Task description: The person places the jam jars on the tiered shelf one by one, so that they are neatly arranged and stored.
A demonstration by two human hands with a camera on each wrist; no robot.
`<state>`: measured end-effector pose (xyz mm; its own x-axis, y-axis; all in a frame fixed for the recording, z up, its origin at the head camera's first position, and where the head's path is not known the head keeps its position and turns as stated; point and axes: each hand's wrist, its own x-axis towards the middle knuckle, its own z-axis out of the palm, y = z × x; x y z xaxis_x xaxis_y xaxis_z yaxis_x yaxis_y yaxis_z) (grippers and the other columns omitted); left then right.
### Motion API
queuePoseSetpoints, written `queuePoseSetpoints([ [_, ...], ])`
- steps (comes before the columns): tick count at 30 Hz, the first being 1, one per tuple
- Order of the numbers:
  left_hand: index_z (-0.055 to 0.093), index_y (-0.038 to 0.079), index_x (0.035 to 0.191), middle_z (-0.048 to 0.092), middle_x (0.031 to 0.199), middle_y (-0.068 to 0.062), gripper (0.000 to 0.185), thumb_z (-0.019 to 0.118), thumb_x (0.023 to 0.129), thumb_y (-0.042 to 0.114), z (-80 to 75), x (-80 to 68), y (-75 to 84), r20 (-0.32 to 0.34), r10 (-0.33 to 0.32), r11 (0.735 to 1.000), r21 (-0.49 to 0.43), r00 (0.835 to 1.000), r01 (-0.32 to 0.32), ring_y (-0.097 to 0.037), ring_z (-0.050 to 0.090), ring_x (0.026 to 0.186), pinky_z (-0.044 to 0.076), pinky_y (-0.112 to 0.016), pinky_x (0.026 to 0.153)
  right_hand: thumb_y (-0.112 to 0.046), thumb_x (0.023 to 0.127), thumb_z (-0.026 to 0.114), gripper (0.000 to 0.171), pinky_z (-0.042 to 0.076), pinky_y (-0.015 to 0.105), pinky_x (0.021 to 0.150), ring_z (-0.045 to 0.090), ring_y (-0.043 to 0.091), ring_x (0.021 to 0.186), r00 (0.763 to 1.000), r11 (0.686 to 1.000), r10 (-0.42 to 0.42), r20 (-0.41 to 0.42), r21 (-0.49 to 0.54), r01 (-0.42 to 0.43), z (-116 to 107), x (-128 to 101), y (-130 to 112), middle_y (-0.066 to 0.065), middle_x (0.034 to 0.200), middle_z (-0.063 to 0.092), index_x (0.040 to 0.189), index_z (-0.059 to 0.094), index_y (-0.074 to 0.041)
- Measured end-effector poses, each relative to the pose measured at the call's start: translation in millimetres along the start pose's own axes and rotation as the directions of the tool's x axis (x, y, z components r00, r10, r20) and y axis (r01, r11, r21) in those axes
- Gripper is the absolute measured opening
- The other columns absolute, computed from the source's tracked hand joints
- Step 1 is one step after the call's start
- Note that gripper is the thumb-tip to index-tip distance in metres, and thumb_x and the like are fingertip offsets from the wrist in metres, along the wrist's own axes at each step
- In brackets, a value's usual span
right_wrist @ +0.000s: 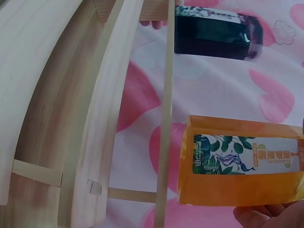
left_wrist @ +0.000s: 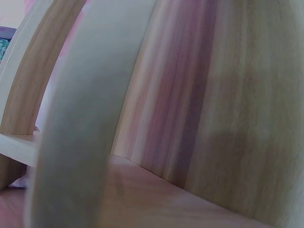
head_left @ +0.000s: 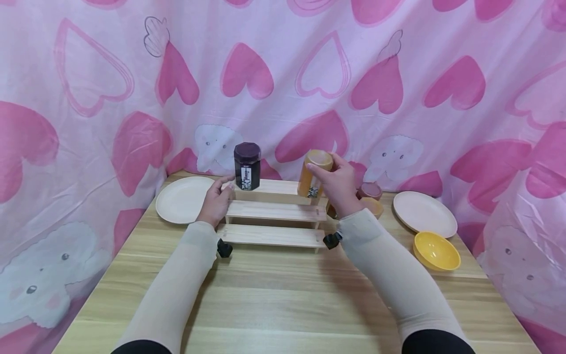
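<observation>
The right hand (head_left: 338, 189) curls its fingers (right_wrist: 266, 216) around an orange honey jar (head_left: 314, 173), held tilted over the top tier of the three-step wooden rack (head_left: 274, 211) near the worktop's far edge. The left hand (head_left: 216, 201), fingers relaxed, rests against the rack's left end, beside a dark purple hexagonal jam jar (head_left: 247, 165) on the top tier.

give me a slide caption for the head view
Right hand grips an orange jar on the stepped wooden rack; left hand rests by a dark jar.

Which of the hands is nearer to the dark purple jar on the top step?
The left. The left hand rests at the rack's left end just beside the dark purple jar; the right hand grips the orange jar at the far end.
</observation>
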<state>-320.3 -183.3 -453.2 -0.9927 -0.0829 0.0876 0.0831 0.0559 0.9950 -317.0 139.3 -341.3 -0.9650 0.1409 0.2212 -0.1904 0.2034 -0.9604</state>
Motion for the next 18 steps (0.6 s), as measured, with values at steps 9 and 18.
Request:
queuePoseSetpoints([
  [9, 0.055, 0.020, 0.152, 0.045, 0.065, 0.009, 0.041, 0.051, 0.112, 0.031, 0.1, 4.5, -9.9, -0.033, 0.035, 0.998, 0.054, 0.999, -0.033, -0.007, 0.043, 0.060, 0.040, -0.024, 0.060, -0.039, 0.084, 0.091, 0.062, 0.054, 0.041, 0.107, 0.067, 0.020, 0.121, 1.000, 0.999, 0.002, 0.023, -0.033, -0.001, 10.4, 10.5, 5.9, 0.004, 0.132, 0.071, 0.138, 0.068, -0.020],
  [18, 0.052, 0.016, 0.155, 0.046, 0.066, 0.006, 0.043, 0.050, 0.113, 0.025, 0.7, -2.8, 4.7, 0.003, -0.011, 1.000, 0.010, 1.000, 0.011, -0.007, 0.042, 0.058, 0.039, -0.024, 0.059, -0.038, 0.086, 0.090, 0.057, 0.055, 0.041, 0.107, 0.067, 0.021, 0.119, 0.998, 0.998, -0.031, 0.051, -0.046, 0.033, 21.0, 11.5, 5.0, 0.004, 0.130, 0.069, 0.134, 0.067, -0.018],
])
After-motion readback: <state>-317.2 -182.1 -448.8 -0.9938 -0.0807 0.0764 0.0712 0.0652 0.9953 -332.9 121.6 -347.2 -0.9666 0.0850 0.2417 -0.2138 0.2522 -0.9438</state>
